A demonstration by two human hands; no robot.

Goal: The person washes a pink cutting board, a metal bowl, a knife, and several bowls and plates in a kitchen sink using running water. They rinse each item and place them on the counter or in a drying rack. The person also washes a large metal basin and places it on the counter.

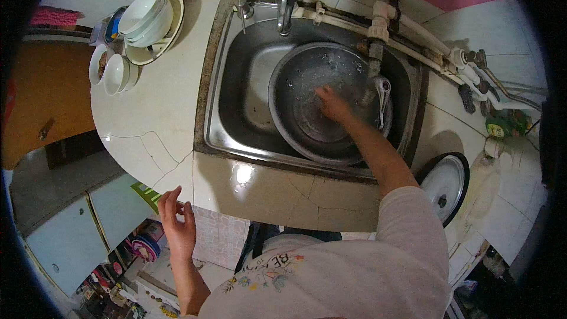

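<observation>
A round grey metal basin (288, 135) stands in the stainless steel sink (248, 97), towards its right side. My right hand (332, 103) reaches down into the basin, fingertips low over its bottom, where wet shine and bubbles show. Whether anything is between those fingers I cannot tell. Over the basin's right side hangs a tap with a metal lever handle (382, 99). Away from the sink, my left hand (177, 219) is raised in front of the counter's edge, fingers loosely bent and apart, holding nothing. A green striped object (146, 194) shows just behind it.
Stacked white bowls (144, 20) rest on a plate (177, 22) at the back left, beside white cups (117, 74). A chrome tap (285, 4) rises behind the sink. Pipes (412, 29) run along the wall. To the right are a pot lid (445, 186) and a green bottle (505, 123).
</observation>
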